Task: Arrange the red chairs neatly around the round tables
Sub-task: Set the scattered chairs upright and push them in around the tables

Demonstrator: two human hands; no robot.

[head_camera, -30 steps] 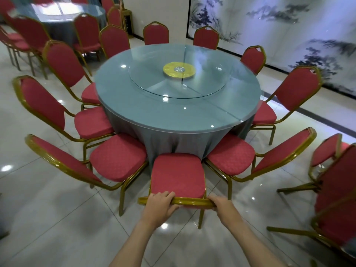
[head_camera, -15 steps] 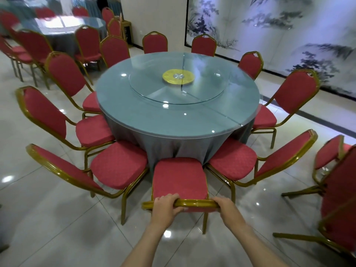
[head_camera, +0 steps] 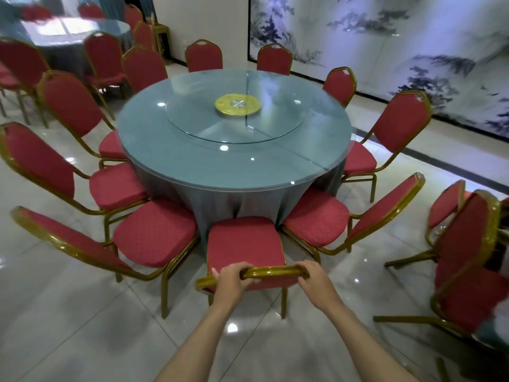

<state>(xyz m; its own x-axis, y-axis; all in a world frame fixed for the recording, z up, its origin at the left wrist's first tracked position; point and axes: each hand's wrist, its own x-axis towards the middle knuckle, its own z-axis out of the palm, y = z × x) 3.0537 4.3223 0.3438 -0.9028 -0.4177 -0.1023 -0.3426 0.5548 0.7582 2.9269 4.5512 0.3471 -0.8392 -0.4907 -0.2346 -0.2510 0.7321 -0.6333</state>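
A red chair point(head_camera: 243, 245) with a gold frame stands right in front of me, its seat facing the round table point(head_camera: 234, 158). My left hand point(head_camera: 232, 281) grips the left part of the chair's top rail. My right hand point(head_camera: 316, 282) grips the right part of the same rail. The table has a grey cloth, a glass top and a glass turntable with a yellow centre point(head_camera: 238, 104). Several more red chairs ring the table, such as one on the left point(head_camera: 154, 238) and one on the right point(head_camera: 316, 216).
Loose red chairs point(head_camera: 468, 260) stand apart on the right, away from the table. A second round table point(head_camera: 74, 31) with red chairs is at the back left. A painted wall panel point(head_camera: 385, 45) runs along the right. The floor is glossy tile.
The chair has slid closer to the table, its seat front now at the cloth. Both hands stay on the top rail.
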